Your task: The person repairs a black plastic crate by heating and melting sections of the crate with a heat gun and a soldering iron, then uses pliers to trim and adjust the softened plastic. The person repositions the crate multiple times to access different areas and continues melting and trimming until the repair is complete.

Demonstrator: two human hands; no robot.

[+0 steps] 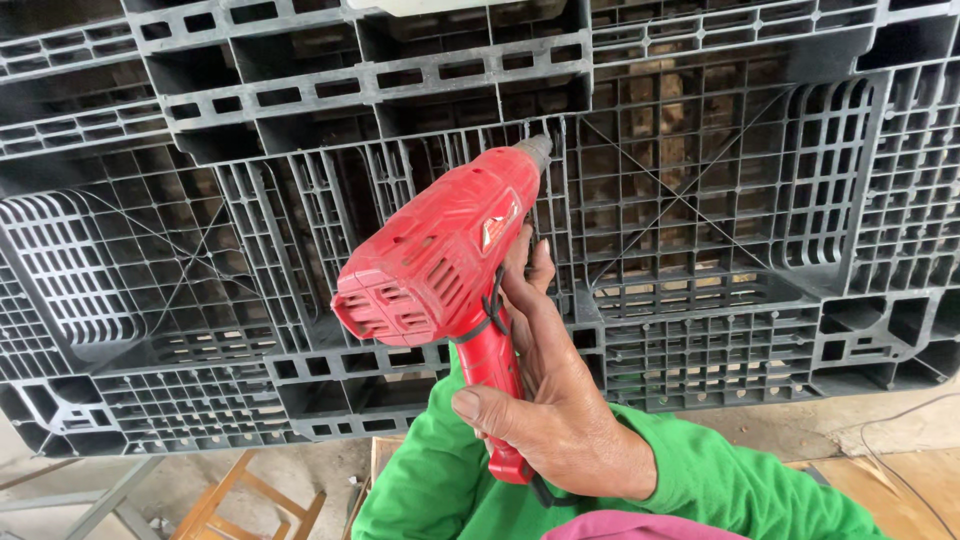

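One big grey plastic pallet stands on edge, filling my view. My right hand wraps tight around the handle of the red electric drill, body above my fingers, its nose up against the pallet's grid.

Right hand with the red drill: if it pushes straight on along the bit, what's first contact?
Likely the grey plastic pallet: the red drill in the right hand points its tip at the ribbed grid; remaining gap unclear.

The person wears a bright green long-sleeved top, its soft knit cuff ending at the wrist of a bare hand. A pink fabric garment edge shows beneath the sleeve.
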